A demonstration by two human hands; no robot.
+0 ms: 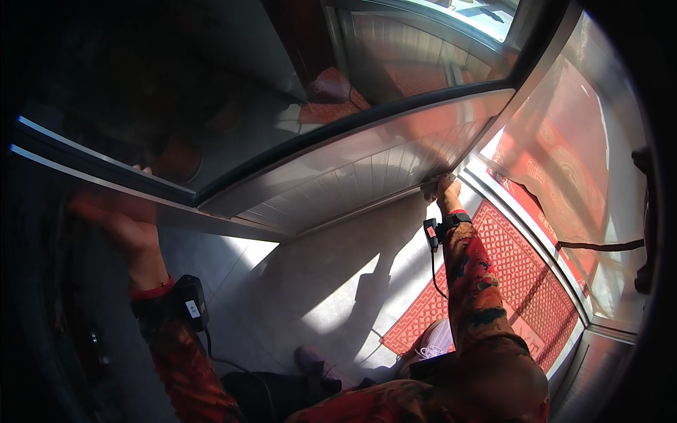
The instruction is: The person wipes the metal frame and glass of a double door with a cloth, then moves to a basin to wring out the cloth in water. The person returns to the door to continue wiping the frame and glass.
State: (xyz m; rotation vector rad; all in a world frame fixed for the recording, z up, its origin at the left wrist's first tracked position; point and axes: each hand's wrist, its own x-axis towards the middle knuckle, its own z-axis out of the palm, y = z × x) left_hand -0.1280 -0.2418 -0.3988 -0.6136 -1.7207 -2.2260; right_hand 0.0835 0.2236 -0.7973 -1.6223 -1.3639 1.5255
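Observation:
A metal-framed door (349, 132) with a dark glass upper pane (238, 69) and a ribbed metal lower panel (359, 177) stands ajar before me. My left hand (127, 224) grips the door's free edge at the left, its fingertips showing past the frame. Down at the panel's far lower corner, close to the door frame (529, 232), my right hand (448, 189) is curled against the metal. Whether it holds anything is hidden by its own fingers and the glare. Both wrists carry strapped black devices with cables.
A red patterned doormat (518, 264) lies inside the threshold at the right. Beyond the frame hangs a translucent curtain (571, 137), with red patterned material showing through it. My shoes (433, 338) are on the grey tile floor (296, 275) and at the mat's edge. Sunlight and shadows cross the tiles.

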